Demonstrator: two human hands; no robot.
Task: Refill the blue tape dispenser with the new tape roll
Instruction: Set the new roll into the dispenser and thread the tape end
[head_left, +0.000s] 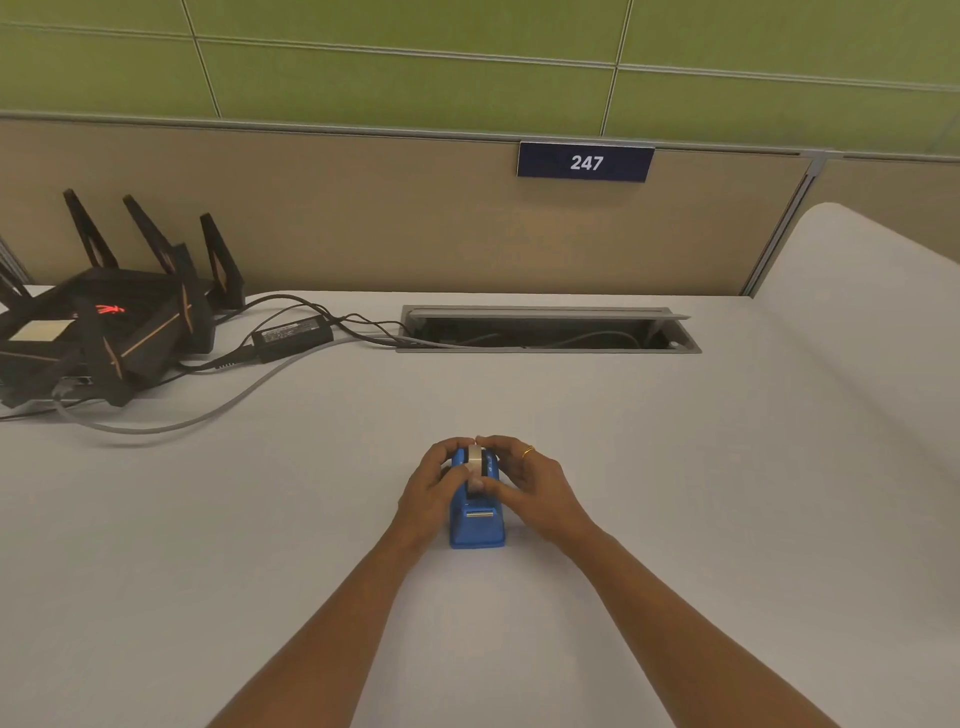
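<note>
A blue tape dispenser stands on the white desk, its cutter end toward me. A whitish tape roll sits upright in the dispenser's slot, only its top edge showing. My left hand wraps the dispenser's left side, thumb on the roll. From the right, my right hand, with a gold ring, curls over the roll, fingertips on its top and thumb at its front. The dispenser's back half is hidden by both hands.
A black router with several antennas sits at the far left with a power brick and cables trailing into an open cable tray in the desk. A partition with a "247" sign stands behind.
</note>
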